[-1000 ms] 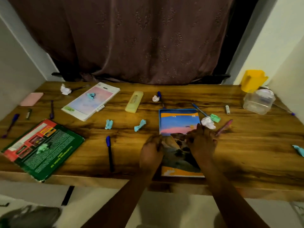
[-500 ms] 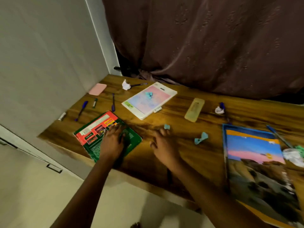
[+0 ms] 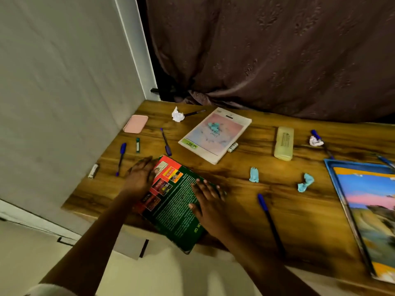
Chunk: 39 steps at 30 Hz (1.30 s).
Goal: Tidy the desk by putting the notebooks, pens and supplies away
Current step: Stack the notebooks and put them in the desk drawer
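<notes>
Currently: right fingers (image 3: 206, 185) are straight and spread, pressed flat on the green cover, gripping nothing. Right hand (image 3: 210, 205) lies palm-down on the right half of the green book (image 3: 171, 208). Left fingers (image 3: 147, 164) are stretched out and motion-blurred, laid across the book's red strip at its far left corner. Left hand (image 3: 140, 177) is palm-down and holds nothing.

The book lies flat, skewed to the edges of the desk (image 3: 310, 221), toward its left end. Its near corner overhangs the near edge.

- Right of the right hand: long blue pen (image 3: 269, 218), pointing at the near edge.
- Beyond that pen: two teal scraps (image 3: 254, 174), apart from each other.
- Left of the left hand: second blue pen (image 3: 120, 158), green stick (image 3: 137, 144), and a small white item (image 3: 93, 171) at the left edge.
- Just beyond the book's far corner: third blue pen (image 3: 166, 142), cap end near the red strip. Contact cannot be told.
- Mid-desk toward the far edge: pastel notebook (image 3: 214, 142) with a teal crumple (image 3: 214, 127) on it.
- Right of the pastel notebook: yellow case (image 3: 283, 143).
- Near the far left corner: pink pad (image 3: 135, 123).
- Near the far edge: white paper ball (image 3: 177, 114) with a dark pen (image 3: 194, 113) beside it.
- Right end: landscape notebook (image 3: 367, 210), cut off by the frame.
</notes>
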Tool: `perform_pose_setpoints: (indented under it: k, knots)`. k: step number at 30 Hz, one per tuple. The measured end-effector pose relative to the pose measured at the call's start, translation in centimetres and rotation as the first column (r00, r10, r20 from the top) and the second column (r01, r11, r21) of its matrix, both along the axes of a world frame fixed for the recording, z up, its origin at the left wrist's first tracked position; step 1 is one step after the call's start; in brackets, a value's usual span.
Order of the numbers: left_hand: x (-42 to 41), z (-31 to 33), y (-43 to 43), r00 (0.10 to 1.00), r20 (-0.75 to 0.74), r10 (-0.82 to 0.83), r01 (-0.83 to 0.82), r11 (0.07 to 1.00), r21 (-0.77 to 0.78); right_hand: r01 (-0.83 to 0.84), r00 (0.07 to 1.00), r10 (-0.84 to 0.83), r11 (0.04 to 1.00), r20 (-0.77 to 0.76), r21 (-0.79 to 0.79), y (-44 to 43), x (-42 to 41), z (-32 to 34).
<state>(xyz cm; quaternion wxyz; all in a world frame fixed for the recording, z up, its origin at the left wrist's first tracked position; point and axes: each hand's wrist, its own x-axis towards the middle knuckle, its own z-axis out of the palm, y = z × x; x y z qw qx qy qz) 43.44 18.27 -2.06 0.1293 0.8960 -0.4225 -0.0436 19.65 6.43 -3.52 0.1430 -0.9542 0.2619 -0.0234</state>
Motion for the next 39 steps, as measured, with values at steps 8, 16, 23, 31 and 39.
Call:
perform_pose_setpoints:
  k: [8, 16, 23, 31, 39]
  knots:
    - [3.6, 0.8, 0.2, 0.994, 0.045, 0.098, -0.097, 0.994, -0.045, 0.003, 1.000, -0.004, 0.999, -0.012, -0.052, -0.3, -0.3, -0.2]
    - [-8.0, 2.7, 3.8, 0.749, 0.034, -0.662, 0.660, 0.750, 0.045, -0.008, 1.000, 0.011, 0.995, 0.029, -0.102, -0.7, -1.6, -0.2]
    - [-11.6, -1.9, 4.1, 0.630, 0.315, -0.709, 0.720, 0.686, 0.104, -0.119, 0.991, 0.123, 0.991, 0.061, -0.061, -2.2, -2.4, 0.8]
    - [-11.0, -0.5, 4.2, 0.594, 0.390, -0.703, 0.778, 0.626, -0.056, -0.050, 0.972, -0.112, 0.758, 0.206, 0.650, -4.5, -4.0, 5.0]
    - [-10.6, 10.8, 1.7, 0.777, 0.271, -0.568, 0.620, 0.615, -0.487, -0.331, 0.622, -0.540, 0.475, 0.567, 0.815, -5.8, -6.2, 9.3]
